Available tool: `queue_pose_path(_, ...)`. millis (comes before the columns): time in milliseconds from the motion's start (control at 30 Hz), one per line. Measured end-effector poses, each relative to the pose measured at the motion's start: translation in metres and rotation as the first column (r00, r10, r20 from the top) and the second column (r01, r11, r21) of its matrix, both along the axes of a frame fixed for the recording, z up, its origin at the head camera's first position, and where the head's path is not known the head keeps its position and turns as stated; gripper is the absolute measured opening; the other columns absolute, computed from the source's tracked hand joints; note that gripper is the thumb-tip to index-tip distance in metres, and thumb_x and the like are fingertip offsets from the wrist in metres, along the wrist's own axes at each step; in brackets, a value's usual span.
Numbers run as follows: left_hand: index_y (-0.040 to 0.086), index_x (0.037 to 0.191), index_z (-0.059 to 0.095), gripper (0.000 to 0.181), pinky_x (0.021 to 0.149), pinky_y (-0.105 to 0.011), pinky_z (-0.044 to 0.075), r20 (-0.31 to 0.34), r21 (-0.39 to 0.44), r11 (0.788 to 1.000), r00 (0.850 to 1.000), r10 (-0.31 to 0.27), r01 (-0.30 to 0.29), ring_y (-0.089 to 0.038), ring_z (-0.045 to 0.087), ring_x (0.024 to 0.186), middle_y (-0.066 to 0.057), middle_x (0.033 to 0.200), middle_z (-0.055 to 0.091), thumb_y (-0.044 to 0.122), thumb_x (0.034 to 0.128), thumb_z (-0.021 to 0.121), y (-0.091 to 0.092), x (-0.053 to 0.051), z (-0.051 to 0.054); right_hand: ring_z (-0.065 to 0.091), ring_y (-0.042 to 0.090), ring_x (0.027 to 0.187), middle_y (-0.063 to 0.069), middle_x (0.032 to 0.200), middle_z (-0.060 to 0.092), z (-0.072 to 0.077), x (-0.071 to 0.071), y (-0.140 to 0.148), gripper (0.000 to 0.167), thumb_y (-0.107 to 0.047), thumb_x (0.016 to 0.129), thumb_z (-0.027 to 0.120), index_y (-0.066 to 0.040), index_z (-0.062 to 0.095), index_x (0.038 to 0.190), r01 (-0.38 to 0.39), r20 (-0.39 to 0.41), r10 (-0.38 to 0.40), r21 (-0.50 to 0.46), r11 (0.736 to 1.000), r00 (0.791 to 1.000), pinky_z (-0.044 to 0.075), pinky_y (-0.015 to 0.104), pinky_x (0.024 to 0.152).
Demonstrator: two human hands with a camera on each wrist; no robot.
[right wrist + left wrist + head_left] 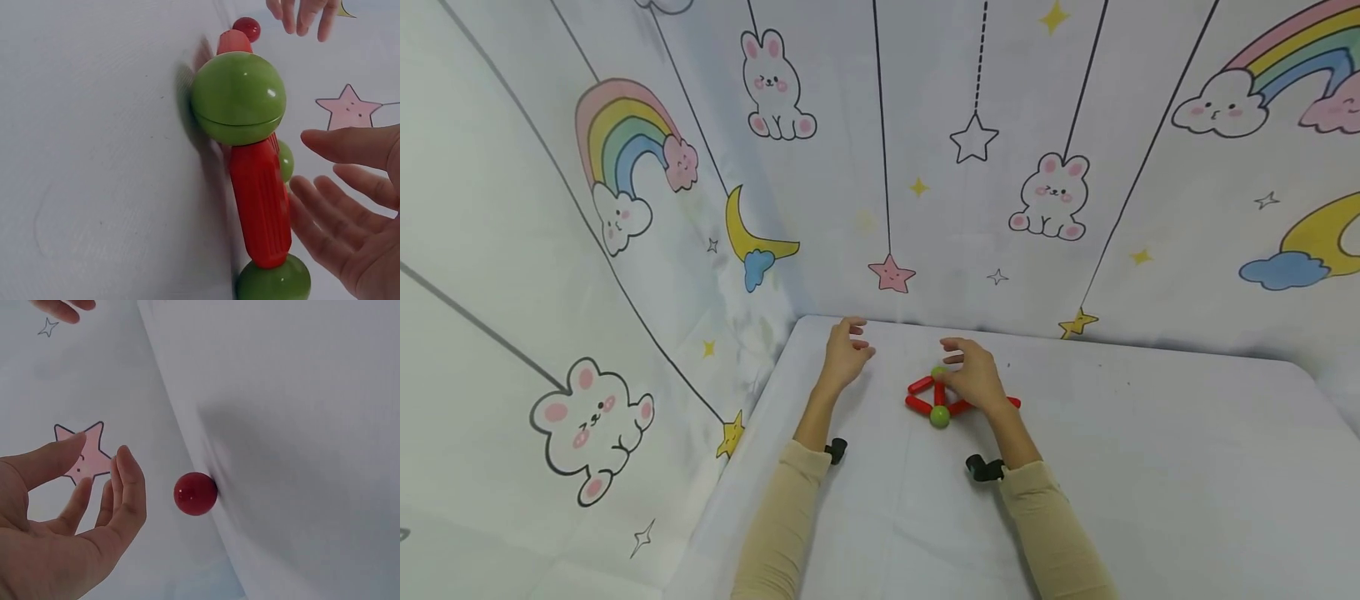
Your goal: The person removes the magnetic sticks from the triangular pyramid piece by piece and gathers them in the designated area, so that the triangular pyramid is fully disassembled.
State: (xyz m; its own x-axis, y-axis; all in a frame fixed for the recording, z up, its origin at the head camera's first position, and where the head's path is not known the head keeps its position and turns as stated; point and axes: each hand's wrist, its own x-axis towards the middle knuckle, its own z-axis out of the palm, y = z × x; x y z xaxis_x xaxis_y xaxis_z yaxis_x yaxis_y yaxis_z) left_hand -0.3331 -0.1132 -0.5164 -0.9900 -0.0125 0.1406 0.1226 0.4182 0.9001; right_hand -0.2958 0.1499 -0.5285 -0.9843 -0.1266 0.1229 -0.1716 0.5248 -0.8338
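Red sticks [919,406] and green balls [940,417] form a joined toy figure on the white table. My right hand [976,379] hovers at it, fingers loosely bent and spread, hiding part of it. In the right wrist view, a red stick [261,203] runs between two green balls, and the right hand [359,219] is beside it with nothing in its grasp. Farther left, my left hand [846,360] is raised with its thumb and fingers apart, holding nothing. A red ball [195,494] rests on the table near the left hand [81,525] in the left wrist view.
White cloth covers the table [1172,467]. Behind it stands a printed fabric wall [940,225] with rabbits and stars, and another fabric wall [482,275] rises on the left. Dark wrist cameras [985,468] sit at both sleeves.
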Motion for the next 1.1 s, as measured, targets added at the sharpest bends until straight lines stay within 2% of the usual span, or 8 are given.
queue_pose_path(167,0.002,0.144,0.051,0.060,0.082,-0.037,0.062,0.059,0.011,0.998,0.997,-0.058,0.058,-0.033,0.068,0.110,-0.025,0.134,0.051,-0.004,0.0898,0.076,0.011,0.010,-0.002,0.068,0.034,0.120,0.016,0.139,0.061,-0.005,-0.002,0.000,0.062,-0.005,0.088,0.082,-0.008,0.058,0.145,0.005,-0.003,-0.005,0.015,1.000,1.000,0.061,0.047,0.087)
queue_pose_path(300,0.001,0.146,0.049,0.062,0.079,-0.037,0.062,0.112,0.023,0.994,0.988,-0.107,0.105,-0.033,0.069,0.108,-0.027,0.137,0.051,-0.003,0.0900,0.077,0.020,0.019,-0.003,0.068,0.034,0.119,0.016,0.139,0.061,-0.008,-0.003,0.001,0.060,-0.006,0.090,0.080,-0.006,0.057,0.145,0.001,0.004,-0.001,0.013,1.000,1.000,0.061,0.046,0.087)
queue_pose_path(433,-0.001,0.147,0.047,0.064,0.077,-0.035,0.063,0.159,0.045,0.987,0.975,-0.158,0.153,-0.033,0.069,0.106,-0.030,0.139,0.050,-0.003,0.0897,0.077,0.028,0.022,-0.007,0.067,0.033,0.120,0.017,0.141,0.060,-0.010,-0.004,0.001,0.058,-0.008,0.092,0.077,-0.007,0.056,0.146,0.006,0.033,-0.007,0.018,1.000,0.999,0.061,0.047,0.089)
queue_pose_path(600,0.000,0.147,0.046,0.067,0.077,-0.035,0.063,0.187,0.072,0.984,0.967,-0.173,0.163,-0.032,0.069,0.103,-0.030,0.137,0.051,-0.005,0.0887,0.077,0.039,0.024,-0.014,0.066,0.033,0.121,0.018,0.142,0.060,-0.011,-0.005,-0.003,0.057,-0.010,0.093,0.076,-0.007,0.056,0.146,0.033,0.048,-0.034,0.026,0.999,0.998,0.059,0.049,0.093)
queue_pose_path(867,0.004,0.150,0.045,0.069,0.082,-0.035,0.062,0.241,-0.003,0.981,0.952,-0.186,0.193,-0.028,0.068,0.099,-0.024,0.137,0.054,0.002,0.0897,0.079,0.049,0.028,-0.018,0.066,0.033,0.120,0.017,0.140,0.061,-0.015,-0.006,-0.007,0.056,-0.012,0.092,0.078,-0.006,0.058,0.144,0.064,0.031,-0.066,0.057,0.996,0.997,0.058,0.050,0.095)
queue_pose_path(1100,0.005,0.148,0.049,0.067,0.094,-0.045,0.055,0.252,-0.070,0.970,0.945,-0.207,0.231,-0.031,0.060,0.111,-0.021,0.134,0.058,0.007,0.0885,0.079,0.053,0.031,-0.017,0.066,0.034,0.121,0.017,0.139,0.061,-0.018,-0.006,-0.007,0.053,-0.014,0.094,0.077,-0.006,0.058,0.144,0.053,0.029,-0.055,0.077,0.996,0.998,0.056,0.052,0.098)
